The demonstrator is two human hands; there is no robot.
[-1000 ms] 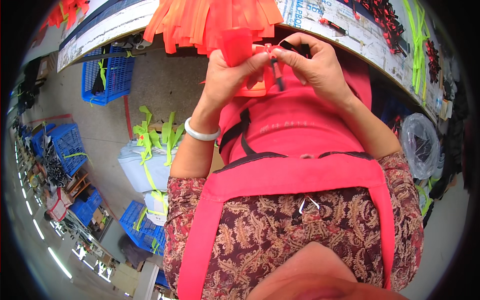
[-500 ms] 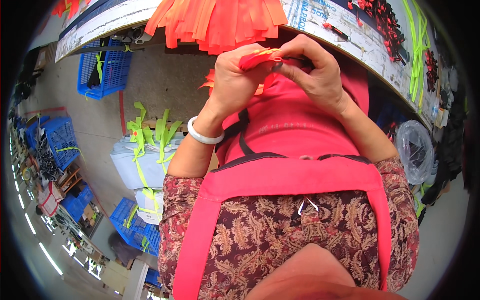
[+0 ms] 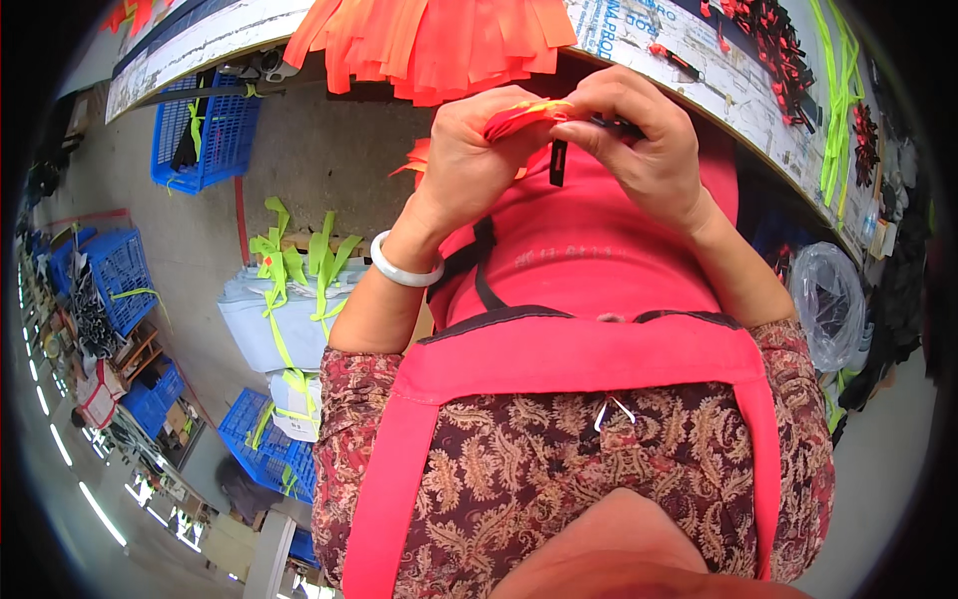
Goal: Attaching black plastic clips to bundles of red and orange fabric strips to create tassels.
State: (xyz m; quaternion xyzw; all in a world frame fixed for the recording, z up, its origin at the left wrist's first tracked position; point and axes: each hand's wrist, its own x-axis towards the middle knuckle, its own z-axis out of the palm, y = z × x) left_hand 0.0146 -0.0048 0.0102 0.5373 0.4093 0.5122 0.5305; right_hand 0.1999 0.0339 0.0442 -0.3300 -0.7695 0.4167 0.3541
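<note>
Above my red apron [image 3: 599, 250], close to the table edge, my two hands work together. My left hand [image 3: 467, 150] is closed around a folded bundle of orange fabric strips [image 3: 519, 119], its ends sticking out toward the right. At those ends the fingers of my right hand [image 3: 644, 140] pinch together. A small black tab [image 3: 558, 163] with a light mark hangs down between the hands, just by my right fingertips. What exactly the right fingers grip is partly hidden. More orange strips [image 3: 439, 45] drape over the table edge just beyond my hands.
The worktable [image 3: 639, 30] curves across the far side, bearing many small black-and-red pieces [image 3: 763, 50] and lime-green strips [image 3: 836, 110]. Blue crates [image 3: 205, 135] stand on the floor at the left. Beside my left arm are pale stacked sheets [image 3: 264, 309]. A clear plastic bag [image 3: 828, 304] sits right.
The black tab now hangs visibly below my fingers, where earlier it was mostly hidden. My right hand has turned slightly; the left still holds the orange strips.
</note>
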